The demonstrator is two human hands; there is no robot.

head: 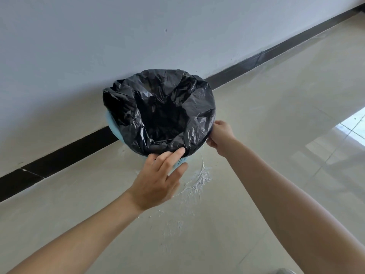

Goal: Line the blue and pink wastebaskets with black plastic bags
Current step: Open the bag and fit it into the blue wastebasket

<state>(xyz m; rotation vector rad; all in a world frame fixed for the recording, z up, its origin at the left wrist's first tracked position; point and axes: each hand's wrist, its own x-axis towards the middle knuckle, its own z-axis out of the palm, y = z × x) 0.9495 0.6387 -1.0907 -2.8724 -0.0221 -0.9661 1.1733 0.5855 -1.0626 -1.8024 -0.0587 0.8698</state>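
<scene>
The blue wastebasket (pixel 113 126) stands on the floor against the wall, almost wholly covered by a black plastic bag (pixel 189 103) that is spread open inside it and folded over its rim. My left hand (pixel 158 178) rests on the near rim, fingers apart, fingertips touching the bag's edge over a visible strip of blue. My right hand (pixel 220 135) pinches the bag's edge at the right side of the rim. No pink wastebasket is in view.
A white wall (pixel 98 46) with a black skirting board (pixel 65 151) runs behind the basket. The glossy beige tile floor (pixel 266 119) has white scuff marks (pixel 197 180) just in front of the basket.
</scene>
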